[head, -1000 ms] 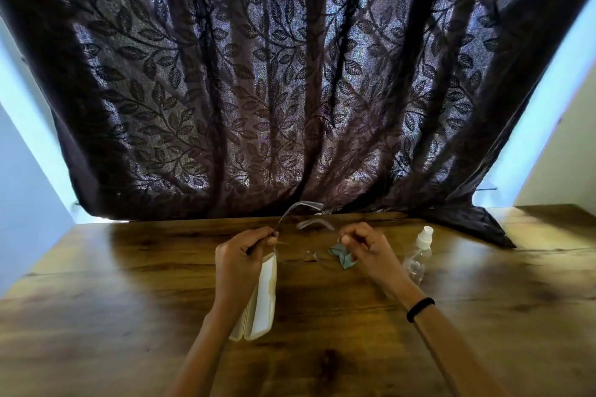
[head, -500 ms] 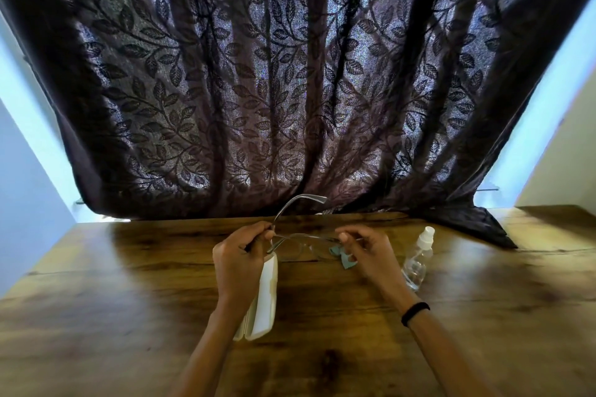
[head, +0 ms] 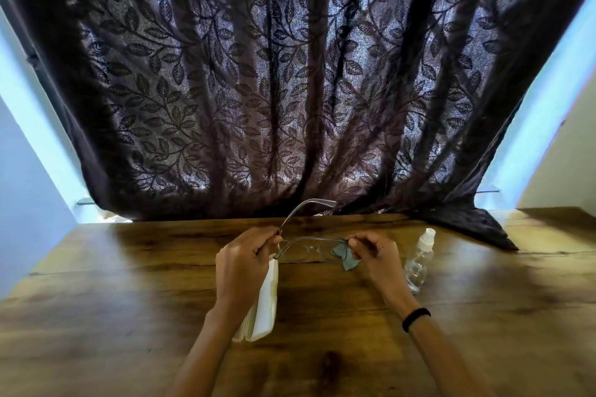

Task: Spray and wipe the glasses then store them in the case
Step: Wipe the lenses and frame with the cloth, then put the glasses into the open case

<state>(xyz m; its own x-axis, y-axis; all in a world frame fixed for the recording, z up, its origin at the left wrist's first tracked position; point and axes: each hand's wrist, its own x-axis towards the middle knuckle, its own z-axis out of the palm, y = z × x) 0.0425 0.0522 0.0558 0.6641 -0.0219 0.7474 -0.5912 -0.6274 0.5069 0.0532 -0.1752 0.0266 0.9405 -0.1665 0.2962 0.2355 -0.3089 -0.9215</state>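
Observation:
Clear-framed glasses (head: 306,246) hang above the wooden table (head: 129,300), one temple arm sticking up toward the curtain. My left hand (head: 240,263) pinches the frame at its left hinge. My right hand (head: 372,256) pinches a small blue-grey cloth (head: 343,255) against the right lens. A white glasses case (head: 266,303) lies open on the table, partly hidden under my left hand and wrist. A small clear spray bottle (head: 419,263) with a white nozzle stands just right of my right hand.
A dark leaf-patterned curtain (head: 290,90) hangs behind the table's far edge, its hem spilling onto the table at the back right (head: 477,229). Pale walls flank both sides. A black band circles my right wrist (head: 416,319).
Both hands have lifted the glasses slightly and turned them, so the front frame faces me more. The cloth stays pinched on the right lens.

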